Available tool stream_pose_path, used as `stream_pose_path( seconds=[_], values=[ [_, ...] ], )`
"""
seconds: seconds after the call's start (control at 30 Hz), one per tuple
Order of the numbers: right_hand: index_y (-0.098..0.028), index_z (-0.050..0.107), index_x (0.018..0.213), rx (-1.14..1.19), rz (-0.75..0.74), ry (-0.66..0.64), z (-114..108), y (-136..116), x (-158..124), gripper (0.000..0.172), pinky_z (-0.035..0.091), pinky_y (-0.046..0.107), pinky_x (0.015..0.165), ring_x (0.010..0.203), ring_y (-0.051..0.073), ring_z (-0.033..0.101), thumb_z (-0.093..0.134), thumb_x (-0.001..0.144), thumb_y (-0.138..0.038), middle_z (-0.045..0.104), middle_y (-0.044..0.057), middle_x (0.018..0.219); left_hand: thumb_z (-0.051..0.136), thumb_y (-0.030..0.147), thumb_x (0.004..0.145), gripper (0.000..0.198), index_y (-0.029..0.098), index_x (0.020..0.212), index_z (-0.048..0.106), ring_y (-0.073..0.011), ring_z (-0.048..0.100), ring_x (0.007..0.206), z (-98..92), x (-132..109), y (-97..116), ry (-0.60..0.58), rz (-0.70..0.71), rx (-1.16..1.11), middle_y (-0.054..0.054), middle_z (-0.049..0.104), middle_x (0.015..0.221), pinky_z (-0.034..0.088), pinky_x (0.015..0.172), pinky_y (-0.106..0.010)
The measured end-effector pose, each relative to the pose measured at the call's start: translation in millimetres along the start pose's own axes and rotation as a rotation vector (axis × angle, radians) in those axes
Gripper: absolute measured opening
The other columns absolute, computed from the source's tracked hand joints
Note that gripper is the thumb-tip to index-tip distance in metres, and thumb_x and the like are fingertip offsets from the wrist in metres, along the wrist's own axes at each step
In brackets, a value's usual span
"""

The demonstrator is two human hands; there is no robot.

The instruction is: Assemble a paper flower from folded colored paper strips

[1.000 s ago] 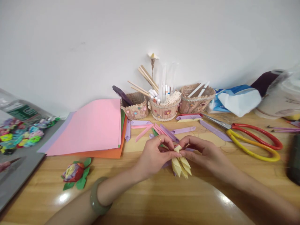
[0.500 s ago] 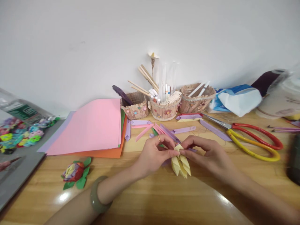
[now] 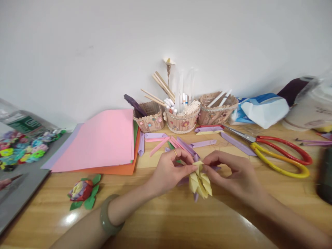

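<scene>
Between my hands hangs a folded yellow paper flower piece (image 3: 200, 185), its pointed petals facing down. My left hand (image 3: 174, 167), with a ring on one finger, pinches its upper left edge between thumb and forefinger. My right hand (image 3: 229, 169) pinches the upper right side, with fingertips partly behind the paper. A purple strip shows just behind and below the yellow piece. Folded purple strips (image 3: 203, 143) and pink strips (image 3: 158, 147) lie on the table beyond my hands.
Scissors (image 3: 281, 152) with red and yellow handles lie right. Pink paper (image 3: 101, 141) tops a stack at left, near a finished paper flower (image 3: 82, 191). Decorated baskets (image 3: 183, 122) holding sticks and pens stand by the wall, beside a tissue pack (image 3: 259, 107).
The yellow piece has turned and its petals look more spread, with a purple strip now showing below it. My right fingertips have shifted slightly right; my left hand stays nearly still.
</scene>
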State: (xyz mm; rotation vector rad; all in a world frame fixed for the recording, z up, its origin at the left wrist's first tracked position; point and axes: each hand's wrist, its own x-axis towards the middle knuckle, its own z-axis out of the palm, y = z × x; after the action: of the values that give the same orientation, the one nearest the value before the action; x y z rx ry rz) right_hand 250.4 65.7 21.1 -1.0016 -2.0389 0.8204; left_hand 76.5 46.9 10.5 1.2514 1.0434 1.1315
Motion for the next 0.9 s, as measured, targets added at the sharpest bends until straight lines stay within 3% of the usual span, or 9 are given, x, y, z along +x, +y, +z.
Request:
stream_pose_path(
  seconds=[0.13, 0.27, 0.43, 0.5, 0.6, 0.67, 0.8, 0.9],
  values=[
    [-0.020, 0.059, 0.076, -0.059, -0.112, 0.025, -0.1, 0.2, -0.8, 0.007, 0.046, 0.023, 0.053, 0.057, 0.011, 0.057, 0.054, 0.079, -0.017, 0.064, 0.000, 0.066, 0.067, 0.023, 0.070, 0.014, 0.014, 0.066, 0.057, -0.0102, 0.053, 0.063, 0.8, -1.3, 1.7, 0.057, 0.083, 0.101, -0.001, 0.058, 0.069, 0.042, 0.057, -0.021],
    [-0.020, 0.061, 0.080, 0.001, -0.032, -0.068, -2.4, 3.6, 2.2, 0.006, 0.047, 0.021, 0.054, 0.058, 0.011, 0.057, 0.055, 0.080, -0.019, 0.065, -0.001, 0.069, 0.064, 0.018, 0.071, 0.009, 0.014, 0.066, 0.060, -0.0115, 0.055, 0.068, 0.6, -1.8, 2.4, 0.088, 0.140, 0.186, -0.002, 0.059, 0.071, 0.044, 0.060, -0.022],
    [-0.020, 0.060, 0.078, -0.009, -0.033, -0.037, -3.3, 6.2, 3.8, 0.006, 0.047, 0.022, 0.056, 0.060, 0.011, 0.058, 0.055, 0.081, -0.020, 0.064, -0.001, 0.068, 0.062, 0.017, 0.069, 0.005, 0.015, 0.072, 0.059, -0.0103, 0.054, 0.062, 1.4, 0.2, 0.5, 0.043, 0.000, 0.114, -0.001, 0.059, 0.071, 0.044, 0.058, -0.022],
    [-0.019, 0.059, 0.079, -0.050, -0.116, -0.037, -3.5, 7.2, 2.9, 0.006, 0.047, 0.022, 0.056, 0.060, 0.011, 0.058, 0.054, 0.082, -0.018, 0.064, 0.000, 0.069, 0.061, 0.015, 0.069, 0.005, 0.015, 0.070, 0.056, -0.0097, 0.053, 0.060, 1.9, 0.1, -0.8, 0.072, -0.022, 0.119, 0.000, 0.058, 0.069, 0.044, 0.056, -0.022],
    [-0.020, 0.058, 0.083, -0.181, -0.327, -0.025, -4.4, 9.9, 0.9, 0.009, 0.046, 0.024, 0.058, 0.064, 0.013, 0.059, 0.052, 0.083, -0.013, 0.065, 0.002, 0.073, 0.059, 0.010, 0.068, 0.008, 0.015, 0.063, 0.058, -0.0113, 0.053, 0.067, 0.8, -0.8, -0.6, 0.087, 0.108, 0.212, -0.001, 0.056, 0.070, 0.043, 0.061, -0.022],
    [-0.021, 0.057, 0.086, -0.245, -0.410, 0.001, -5.7, 11.5, 0.0, 0.012, 0.045, 0.026, 0.059, 0.067, 0.014, 0.060, 0.051, 0.083, -0.011, 0.065, 0.003, 0.075, 0.057, 0.010, 0.069, 0.009, 0.016, 0.064, 0.061, -0.0123, 0.055, 0.072, -1.2, -0.8, 1.2, 0.045, 0.154, 0.157, -0.001, 0.056, 0.072, 0.044, 0.064, -0.023],
    [-0.024, 0.056, 0.087, -0.243, -0.406, -0.001, -9.3, 11.0, 1.7, 0.016, 0.047, 0.029, 0.064, 0.073, 0.016, 0.062, 0.050, 0.082, -0.009, 0.067, 0.003, 0.079, 0.059, 0.019, 0.073, 0.020, 0.019, 0.093, 0.062, -0.0132, 0.057, 0.072, -4.2, 1.8, 4.3, -0.021, -0.032, -0.115, -0.002, 0.061, 0.080, 0.046, 0.067, -0.027],
    [-0.025, 0.058, 0.086, -0.215, -0.430, 0.010, -11.0, 8.2, 4.8, 0.017, 0.049, 0.033, 0.072, 0.081, 0.018, 0.062, 0.051, 0.081, -0.010, 0.067, 0.003, 0.085, 0.070, 0.022, 0.066, 0.023, 0.016, 0.087, 0.064, -0.0135, 0.056, 0.072, -3.9, 4.4, 3.4, -0.050, -0.076, -0.060, -0.002, 0.062, 0.078, 0.046, 0.067, -0.026]
  ],
)
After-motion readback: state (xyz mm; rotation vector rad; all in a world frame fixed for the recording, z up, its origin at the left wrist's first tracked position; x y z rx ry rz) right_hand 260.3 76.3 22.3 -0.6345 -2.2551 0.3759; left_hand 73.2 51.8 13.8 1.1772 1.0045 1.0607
